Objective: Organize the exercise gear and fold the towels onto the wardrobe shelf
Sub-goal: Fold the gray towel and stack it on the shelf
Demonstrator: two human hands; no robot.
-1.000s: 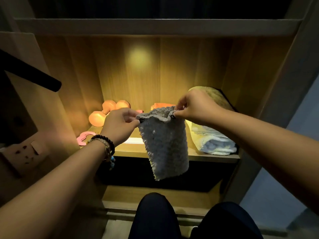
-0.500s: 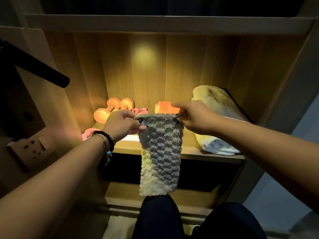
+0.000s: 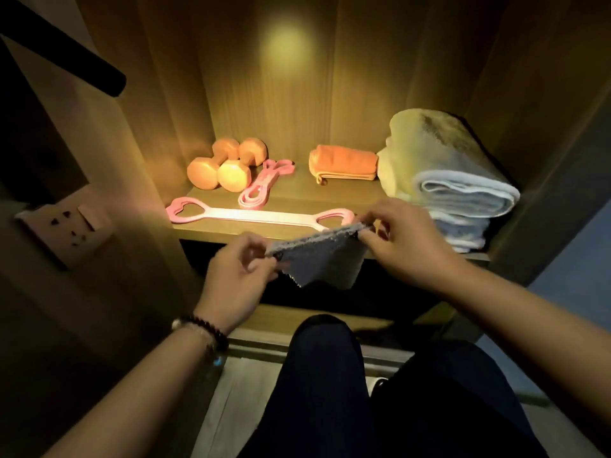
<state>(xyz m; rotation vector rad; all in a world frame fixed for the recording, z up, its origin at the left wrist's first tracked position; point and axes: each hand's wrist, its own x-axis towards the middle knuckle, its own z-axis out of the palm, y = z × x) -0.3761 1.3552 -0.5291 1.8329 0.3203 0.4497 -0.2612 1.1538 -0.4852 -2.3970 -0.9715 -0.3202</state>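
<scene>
A small grey textured towel [image 3: 322, 259] hangs folded just in front of the wardrobe shelf [image 3: 291, 198]. My left hand [image 3: 239, 269] pinches its left corner and my right hand [image 3: 401, 239] pinches its right corner, near the shelf's front edge. On the shelf lie two pink dumbbells [image 3: 224, 166] at the back left, a coiled pink resistance band [image 3: 264, 183] beside them, and a long pink stretch strap [image 3: 254, 216] along the front. A folded orange towel [image 3: 344, 163] lies at the back. A large folded white towel [image 3: 443, 173] fills the right side.
A dark rod [image 3: 66, 51] juts out at the upper left. A wall socket [image 3: 71, 223] sits on the left panel. A lower shelf [image 3: 287, 319] lies below, and my dark-trousered knees [image 3: 330, 375] are beneath the hands.
The towel was hanging at full length; it is now shorter, folded up, and held lower and flatter near the shelf edge. The view has tilted down, showing more of the shelf.
</scene>
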